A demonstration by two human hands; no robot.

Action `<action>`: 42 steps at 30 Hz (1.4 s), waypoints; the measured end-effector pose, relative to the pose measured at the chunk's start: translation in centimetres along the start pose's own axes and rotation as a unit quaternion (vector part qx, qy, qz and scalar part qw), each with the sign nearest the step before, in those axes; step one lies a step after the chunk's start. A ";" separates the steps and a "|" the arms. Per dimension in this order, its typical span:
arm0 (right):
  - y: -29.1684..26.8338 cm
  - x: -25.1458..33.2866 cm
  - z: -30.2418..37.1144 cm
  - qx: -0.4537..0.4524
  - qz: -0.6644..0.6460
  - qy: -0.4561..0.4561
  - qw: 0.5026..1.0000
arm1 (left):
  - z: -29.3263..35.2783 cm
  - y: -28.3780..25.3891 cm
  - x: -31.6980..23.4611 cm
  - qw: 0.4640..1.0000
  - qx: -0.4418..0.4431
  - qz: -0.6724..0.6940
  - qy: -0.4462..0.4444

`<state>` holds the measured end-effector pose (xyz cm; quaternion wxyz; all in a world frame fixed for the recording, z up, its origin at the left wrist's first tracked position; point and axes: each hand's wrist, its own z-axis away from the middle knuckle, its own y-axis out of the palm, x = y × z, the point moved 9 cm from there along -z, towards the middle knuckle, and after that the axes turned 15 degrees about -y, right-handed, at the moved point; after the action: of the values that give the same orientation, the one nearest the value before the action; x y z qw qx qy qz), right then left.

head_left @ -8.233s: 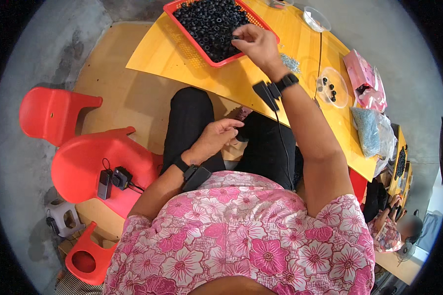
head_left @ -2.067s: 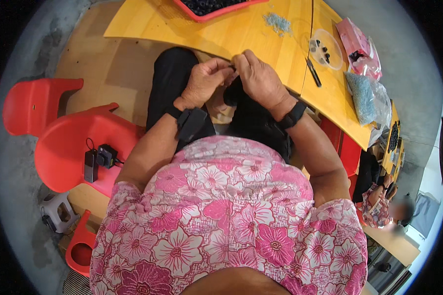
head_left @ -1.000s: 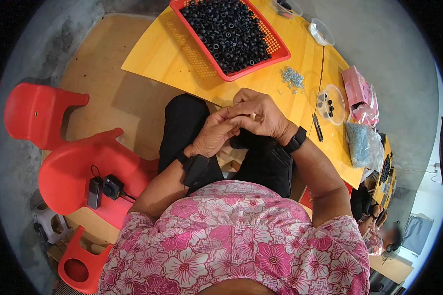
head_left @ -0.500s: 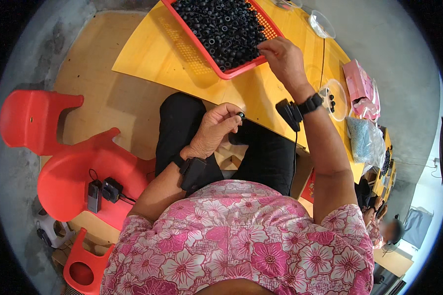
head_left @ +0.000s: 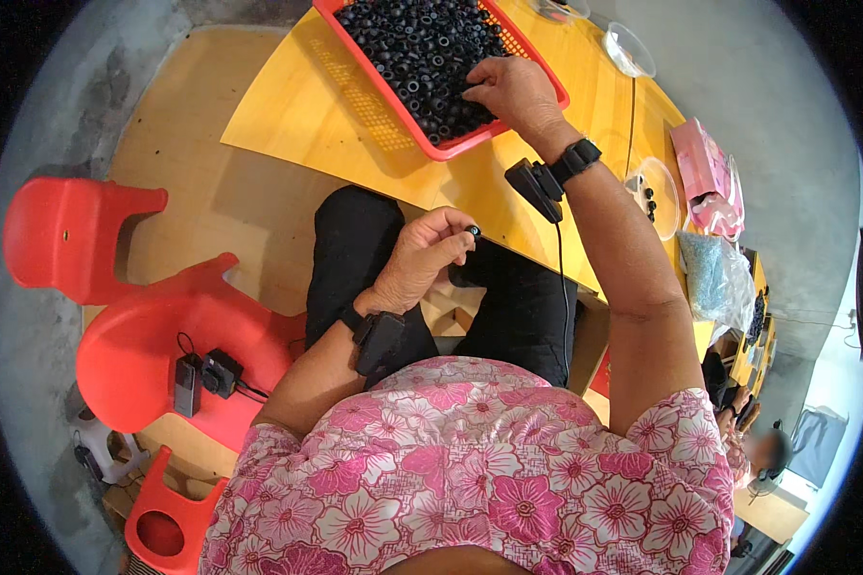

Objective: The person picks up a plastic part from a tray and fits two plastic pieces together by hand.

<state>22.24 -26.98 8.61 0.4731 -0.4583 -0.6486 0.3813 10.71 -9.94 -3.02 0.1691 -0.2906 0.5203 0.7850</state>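
Over my lap, my left hand (head_left: 422,254) pinches a small black round part (head_left: 474,231) with a pale spot between thumb and fingertips. It stays just off the table's near edge. My right hand (head_left: 523,96) reaches over the rim of a red plastic basket (head_left: 450,150). Its thumb and forefinger point down at the heap of small black ring-shaped parts (head_left: 422,57), with the tips a little apart. I see nothing held between them. The other fingers of that hand are partly hidden behind it.
The basket stands on a yellow wooden table (head_left: 288,91). To the right are a clear tub (head_left: 664,225) with a few black parts, a pink bag (head_left: 705,168) and a bag of bluish grains (head_left: 706,273). Red chairs (head_left: 153,335) stand left. A person (head_left: 738,446) sits at far right.
My right hand has moved left from the basket's right rim to above the black parts, and its fingers have spread a little. My left hand has barely shifted and keeps its small part.
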 end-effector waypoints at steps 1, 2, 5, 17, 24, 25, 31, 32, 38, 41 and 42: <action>0.1 0.1 -0.1 0.013 0.023 0.017 1.000 | 0.0 0.0 0.0 1.000 0.003 0.002 0.003; 0.2 0.1 -0.3 0.026 0.045 0.034 0.998 | 0.0 0.0 0.0 1.000 0.003 0.002 0.004; 0.4 0.3 -0.6 0.046 0.069 0.063 0.995 | 0.0 0.2 -0.3 1.000 0.011 0.001 0.017; -0.2 1.3 -0.8 0.041 0.091 0.025 0.995 | 0.7 0.4 -0.9 0.999 -0.007 -0.017 0.032; -4.6 6.2 7.5 -0.152 -0.334 0.022 0.930 | 2.1 0.3 -0.1 0.998 -0.043 -0.027 0.042; -4.4 6.8 9.3 -0.149 -0.420 0.055 0.893 | 2.3 0.5 0.1 0.998 -0.050 -0.024 0.037; -2.2 9.8 18.3 -0.176 -0.701 0.115 0.682 | 4.0 2.9 -0.8 0.995 -0.020 -0.050 0.087; -2.2 10.2 19.2 -0.187 -0.735 0.105 0.643 | 4.4 4.1 -0.9 0.995 0.004 -0.044 0.085; -1.6 11.3 23.4 -0.227 -0.810 0.090 0.533 | 6.2 7.3 0.8 0.996 0.027 -0.068 0.055; -1.5 12.1 24.4 -0.218 -0.840 0.065 0.493 | 7.1 8.6 1.2 0.994 0.033 -0.088 0.053; -1.4 12.3 24.7 -0.218 -0.844 0.068 0.485 | 7.2 8.9 1.3 0.993 0.032 -0.097 0.054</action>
<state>-3.51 -17.18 6.69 0.4956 0.1958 -0.7526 -0.3868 2.58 -6.94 4.65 0.2253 -0.3759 0.5229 0.7311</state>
